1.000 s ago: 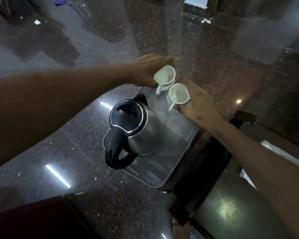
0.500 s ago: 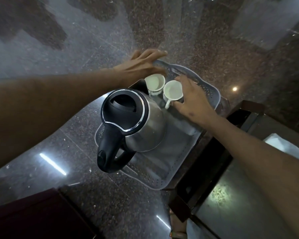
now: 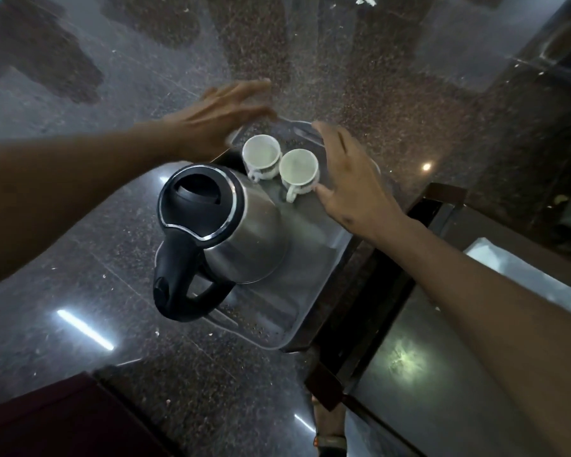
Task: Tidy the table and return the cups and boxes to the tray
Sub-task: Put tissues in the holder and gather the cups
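1. The left hand (image 3: 211, 122) is flat with straight fingers, holding nothing, over the tray's far left corner.
2. The kettle (image 3: 225, 232) stands upright on the tray (image 3: 310, 275), handle toward the camera.
3. Two white cups sit upright and touching at the tray's far end: left cup (image 3: 261, 156), right cup (image 3: 299, 171).
4. The right hand (image 3: 353, 183) is spread with relaxed fingers just beside the right cup, thumb near it; contact cannot be told.

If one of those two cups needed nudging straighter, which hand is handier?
Probably the right hand: its thumb is beside the nearer cup, while the left hand hovers beyond the tray.
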The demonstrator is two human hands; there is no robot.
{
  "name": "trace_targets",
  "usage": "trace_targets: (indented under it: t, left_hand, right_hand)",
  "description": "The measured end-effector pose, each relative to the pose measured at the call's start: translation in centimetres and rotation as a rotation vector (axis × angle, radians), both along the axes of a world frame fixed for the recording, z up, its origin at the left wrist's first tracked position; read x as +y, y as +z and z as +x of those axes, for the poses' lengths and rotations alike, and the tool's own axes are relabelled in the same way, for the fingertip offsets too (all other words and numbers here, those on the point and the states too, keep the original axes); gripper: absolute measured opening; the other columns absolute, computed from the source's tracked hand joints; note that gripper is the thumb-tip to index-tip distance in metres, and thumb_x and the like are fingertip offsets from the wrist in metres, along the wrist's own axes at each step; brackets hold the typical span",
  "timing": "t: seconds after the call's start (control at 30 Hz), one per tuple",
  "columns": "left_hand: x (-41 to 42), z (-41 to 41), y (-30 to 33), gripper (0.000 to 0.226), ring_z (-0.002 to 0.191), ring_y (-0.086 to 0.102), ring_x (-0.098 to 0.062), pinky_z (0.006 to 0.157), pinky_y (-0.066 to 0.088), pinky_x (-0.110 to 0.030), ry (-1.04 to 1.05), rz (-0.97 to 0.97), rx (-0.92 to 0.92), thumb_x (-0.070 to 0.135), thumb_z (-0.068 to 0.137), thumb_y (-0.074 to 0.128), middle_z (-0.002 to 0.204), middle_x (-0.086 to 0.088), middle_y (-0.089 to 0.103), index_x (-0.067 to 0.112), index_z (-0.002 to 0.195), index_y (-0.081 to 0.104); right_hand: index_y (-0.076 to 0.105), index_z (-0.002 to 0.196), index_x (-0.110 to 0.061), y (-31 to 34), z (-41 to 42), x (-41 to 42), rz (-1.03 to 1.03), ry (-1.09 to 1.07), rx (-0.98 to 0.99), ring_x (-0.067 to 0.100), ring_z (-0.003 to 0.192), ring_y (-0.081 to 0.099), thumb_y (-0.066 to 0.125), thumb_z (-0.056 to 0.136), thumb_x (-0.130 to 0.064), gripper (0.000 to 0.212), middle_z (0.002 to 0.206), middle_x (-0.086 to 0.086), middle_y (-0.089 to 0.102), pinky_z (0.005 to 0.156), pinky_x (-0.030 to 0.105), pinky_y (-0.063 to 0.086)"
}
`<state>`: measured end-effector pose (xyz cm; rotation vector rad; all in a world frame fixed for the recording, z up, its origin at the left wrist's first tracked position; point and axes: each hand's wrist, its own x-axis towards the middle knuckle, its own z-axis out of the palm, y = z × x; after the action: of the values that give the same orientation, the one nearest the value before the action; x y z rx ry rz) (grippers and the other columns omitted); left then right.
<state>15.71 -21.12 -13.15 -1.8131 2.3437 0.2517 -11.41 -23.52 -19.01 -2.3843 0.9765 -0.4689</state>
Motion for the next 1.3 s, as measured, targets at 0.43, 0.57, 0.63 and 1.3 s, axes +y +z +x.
trace_targets:
  t: [0.43,0.57,0.63,1.3]
  left_hand:
    - [-3.9,-20.8,8.0,0.065,0.141,0.047,-0.033,0.112,0.034,-0.057,0.161,-0.376,0.421,0.035,0.074,0.061,0.152,-0.01,0.05,0.022,0.137,0.053]
    - [0.2,-35.8,3.0,0.061,0.13,0.055,-0.034,0.111,0.039,-0.053,0.12,-0.303,0.616,0.034,0.08,0.062,0.136,-0.013,0.06,0.012,0.137,0.059]
    - [3.8,-44.0,0.1,0.053,0.123,0.061,-0.034,0.109,0.043,-0.058,0.104,-0.23,0.736,0.027,0.083,0.068,0.131,-0.009,0.064,0.011,0.133,0.062]
    - [17.3,-80.3,-15.3,0.063,0.128,0.059,-0.038,0.104,0.048,-0.048,-0.057,0.392,0.611,-0.001,0.084,0.062,0.136,-0.016,0.064,0.008,0.146,0.055]
  right_hand:
    - [0.045,0.152,-0.006,1.4,-34.3,10.9,0.176,-0.478,0.229,0.025,0.145,0.044,0.07,0.09,-0.004,0.067,0.156,0.009,0.048,0.124,0.029,0.026]
    - [0.052,0.147,-0.001,0.8,-47.5,17.8,0.163,-0.683,0.293,0.033,0.14,0.049,0.069,0.089,0.002,0.06,0.149,0.017,0.054,0.121,0.035,0.031]
    - [0.054,0.143,0.0,0.4,-54.0,21.0,0.144,-0.796,0.332,0.034,0.135,0.05,0.066,0.086,0.004,0.058,0.143,0.02,0.058,0.117,0.035,0.032]
    - [0.049,0.146,-0.01,-9.0,-70.8,24.7,0.448,-0.942,0.235,0.036,0.131,0.057,0.073,0.079,0.002,0.072,0.147,0.015,0.057,0.107,0.034,0.042]
